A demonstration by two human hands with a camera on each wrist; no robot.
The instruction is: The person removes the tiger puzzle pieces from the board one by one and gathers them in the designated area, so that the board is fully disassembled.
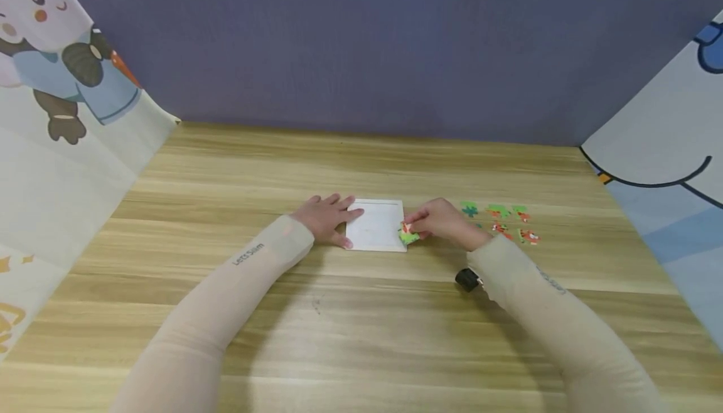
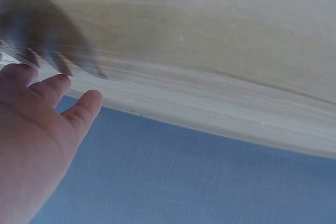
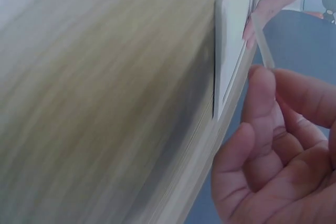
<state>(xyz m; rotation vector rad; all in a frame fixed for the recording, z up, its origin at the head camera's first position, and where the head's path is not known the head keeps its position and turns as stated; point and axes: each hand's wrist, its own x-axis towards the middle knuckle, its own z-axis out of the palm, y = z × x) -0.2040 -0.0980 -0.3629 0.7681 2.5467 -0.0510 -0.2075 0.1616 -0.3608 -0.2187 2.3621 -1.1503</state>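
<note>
A white rectangular puzzle frame (image 1: 374,228) lies flat on the table in the head view. With fingers spread, my left hand (image 1: 324,218) rests along the frame's left edge. My right hand (image 1: 443,219) pinches a green and red puzzle piece (image 1: 408,235) between thumb and fingers at the frame's right edge. From the right wrist view the piece (image 3: 264,43) appears edge-on, a thin pale strip held above the frame (image 3: 227,56). The left wrist view has the left hand's fingers (image 2: 84,109) extended; what they touch is mostly out of that view.
Several loose puzzle pieces (image 1: 499,211) lie on the table to the right of my right hand, in green, red and white. A black object (image 1: 467,279) shows by the right cuff. A dark blue panel (image 1: 361,49) stands behind the wooden table (image 1: 361,337), with printed cloth at both sides.
</note>
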